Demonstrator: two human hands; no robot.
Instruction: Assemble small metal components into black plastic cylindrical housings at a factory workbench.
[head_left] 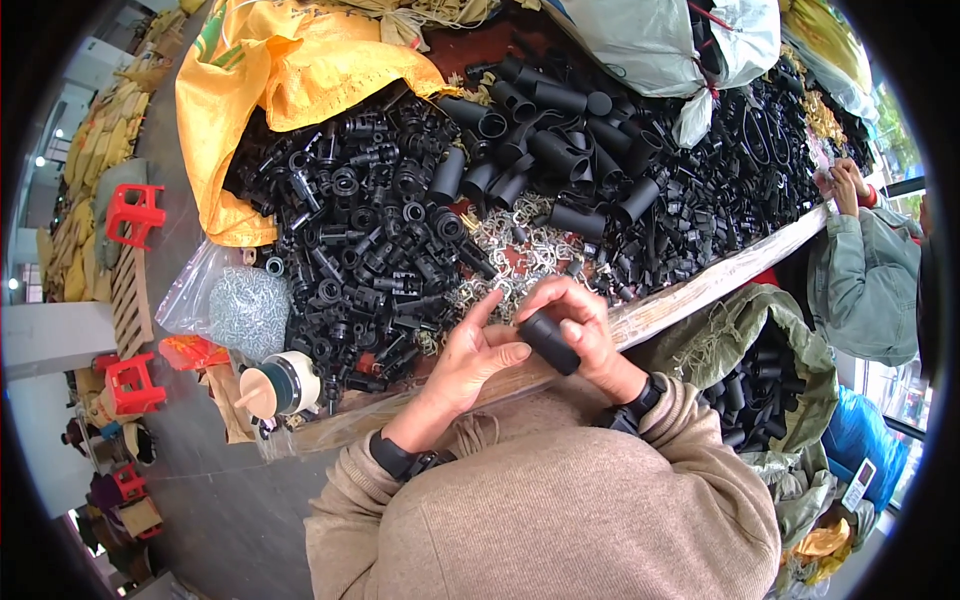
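A short black plastic cylinder (pixel 549 343) is gripped between the thumb and fingers of my right hand (pixel 592 330), held tilted over the table's near edge. Close by on its left is my left hand (pixel 462 358), fingers apart and thumb pointing toward the cylinder; it holds nothing that I can see. Just beyond both hands lies a pile of small silvery metal clips (pixel 520 245). Black ribbed plastic fittings (pixel 360 260) are heaped to the left, and larger black tubes (pixel 560 150) lie behind the clips. Small black parts (pixel 690 230) spread to the right.
A wooden edge board (pixel 720 262) runs along the table front. At left are a clear bag of small metal pieces (pixel 248 310), a white-and-dark round container (pixel 292 383) and a yellow sack (pixel 290 75). An open green sack (pixel 800 350) holds black parts. Another person (pixel 865 275) works at right.
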